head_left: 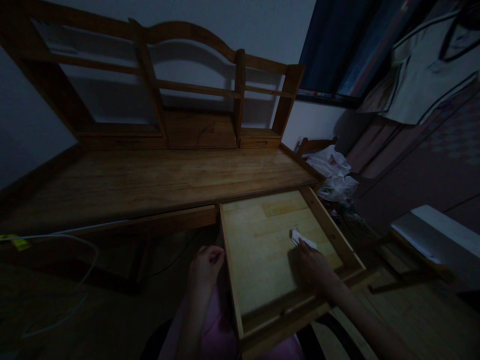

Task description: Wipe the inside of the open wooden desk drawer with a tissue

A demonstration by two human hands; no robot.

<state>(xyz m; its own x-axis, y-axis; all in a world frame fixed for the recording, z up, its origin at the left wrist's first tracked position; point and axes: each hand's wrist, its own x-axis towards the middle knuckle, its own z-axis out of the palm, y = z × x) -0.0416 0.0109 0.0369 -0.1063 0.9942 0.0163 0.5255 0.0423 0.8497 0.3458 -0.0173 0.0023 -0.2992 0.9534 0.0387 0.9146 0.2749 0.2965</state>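
Note:
A wooden desk (150, 180) with a shelf hutch stands against the wall. Its right drawer (262, 250) is pulled out and lit. My right hand (313, 262) lies inside the drawer, fingers pressed on a small white cloth or tissue (302, 239) on the drawer bottom. My left hand (205, 267) hangs just left of the drawer's side wall, fingers loosely curled, holding nothing that I can make out. My pink-clad lap shows below.
White plastic bags (333, 172) pile on a chair right of the desk. A white cable (75, 240) and a yellow plug (17, 243) hang at the left. A white-topped low piece (431, 235) stands at right. Clothes hang at the upper right.

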